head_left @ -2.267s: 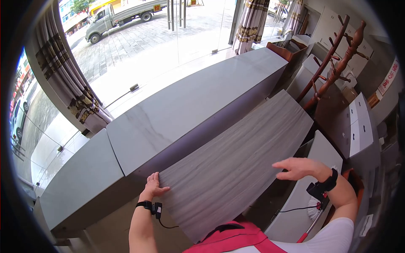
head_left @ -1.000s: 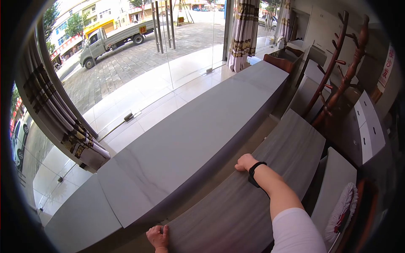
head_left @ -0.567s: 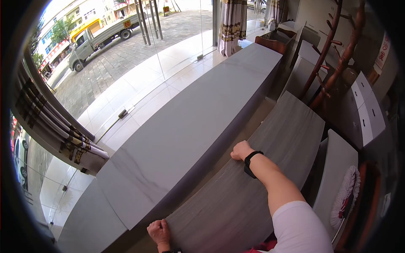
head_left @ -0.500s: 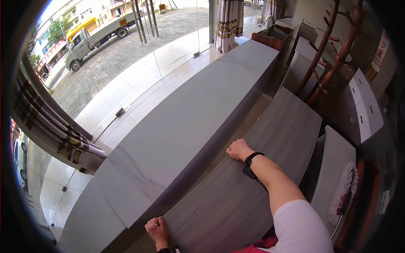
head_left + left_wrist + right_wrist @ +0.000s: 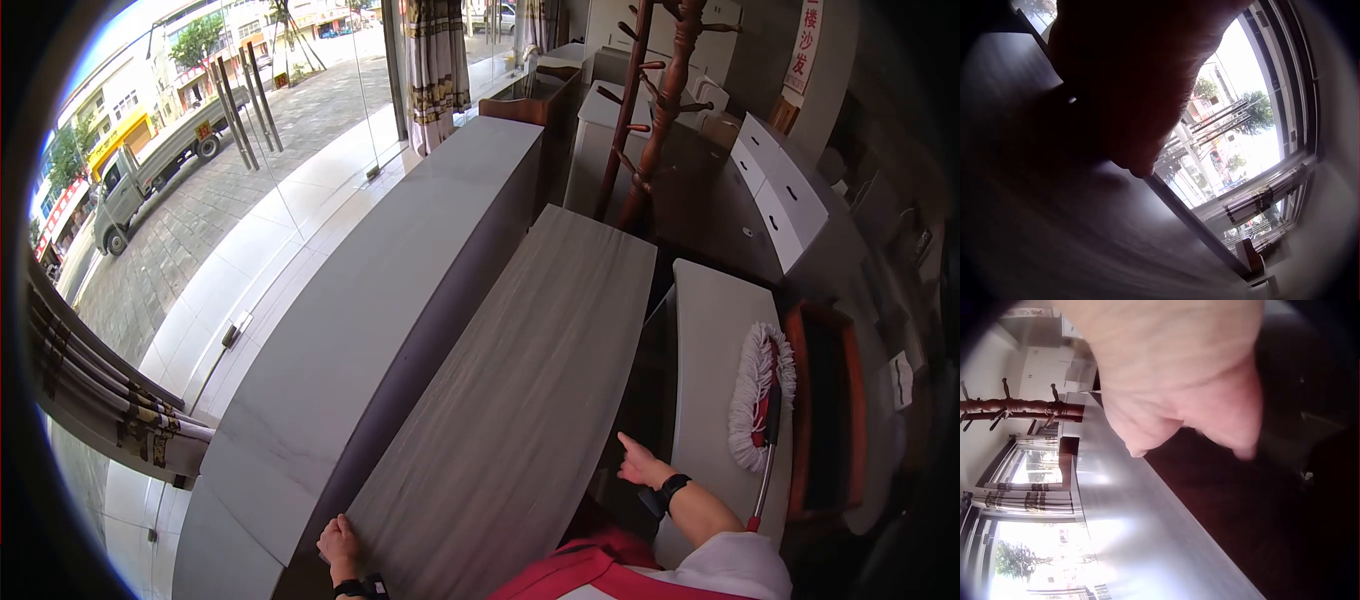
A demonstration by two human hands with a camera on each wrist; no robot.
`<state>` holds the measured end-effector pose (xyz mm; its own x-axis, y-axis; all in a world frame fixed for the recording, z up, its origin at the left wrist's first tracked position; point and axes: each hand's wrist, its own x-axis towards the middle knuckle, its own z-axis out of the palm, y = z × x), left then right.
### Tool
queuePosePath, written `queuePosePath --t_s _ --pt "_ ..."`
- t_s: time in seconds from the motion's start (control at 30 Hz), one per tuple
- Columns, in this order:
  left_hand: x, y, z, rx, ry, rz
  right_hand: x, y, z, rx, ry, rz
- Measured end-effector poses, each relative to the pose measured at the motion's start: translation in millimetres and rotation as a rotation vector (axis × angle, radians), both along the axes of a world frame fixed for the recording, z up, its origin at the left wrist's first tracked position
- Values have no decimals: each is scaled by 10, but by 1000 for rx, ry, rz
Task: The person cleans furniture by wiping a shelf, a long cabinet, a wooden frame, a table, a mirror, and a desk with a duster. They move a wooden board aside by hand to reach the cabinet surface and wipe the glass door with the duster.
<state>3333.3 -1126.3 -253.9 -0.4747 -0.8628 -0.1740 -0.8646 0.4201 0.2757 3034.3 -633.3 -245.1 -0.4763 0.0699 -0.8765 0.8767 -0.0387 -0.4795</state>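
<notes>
A long grey wood-grain table (image 5: 500,400) stretches ahead of me. At its near left edge my left hand (image 5: 340,543) grips the tabletop, fingers curled at the rim; in the left wrist view that hand (image 5: 1129,81) is a dark shape right over the edge. My right hand (image 5: 640,462) is just off the table's right edge, a finger extended toward it and nothing held. The right wrist view shows this hand (image 5: 1179,394) with thumb and finger spread apart, beside the table edge.
A long grey marble-look counter (image 5: 400,260) runs along the left by the glass front. On the right, a white fluffy duster (image 5: 750,400) lies on a grey top (image 5: 700,330), beside a red-brown wooden frame (image 5: 855,400). A wooden coat rack (image 5: 660,120) stands beyond.
My right hand has left the table's left edge and moved across to the right side, its fist loosened. My left hand stays at the near left edge. The view has turned rightward.
</notes>
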Motion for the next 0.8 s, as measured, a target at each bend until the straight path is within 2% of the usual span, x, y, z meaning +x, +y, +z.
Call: queuePosePath --t_s 0.1,0.13,0.17,0.23,0.27,0.33,0.4,0.47,0.5,0.6,0.8 --pt "-376 -28 -10 169 154 -117 -316 56 -353 -477 254 79" --pt "-530 13 -5 215 223 -153 -455 -13 -387 -480 263 35" --pt "-689 101 -8 140 238 -161 -559 -103 -429 -481 268 -11" --pt "-912 317 58 -27 30 -122 -698 -264 -423 -408 199 -111" --pt "-1045 352 100 -113 -65 -97 -740 -293 -424 -361 259 -105" --pt "-1020 367 -12 -186 -12 -74 -749 -341 -523 -271 394 -98" --pt "-915 294 -200 -110 91 -77 -742 -384 -648 -169 455 -163" --pt "-996 380 49 -68 67 -56 -672 -483 -407 -85 535 -186" --pt "-1025 426 147 -45 45 -50 -687 -442 -490 -82 491 -192" --pt "-1108 494 200 -246 280 -91 -664 -446 -546 -43 592 -173" --pt "-1140 478 319 -174 257 -47 -747 -549 -346 -58 568 -122"
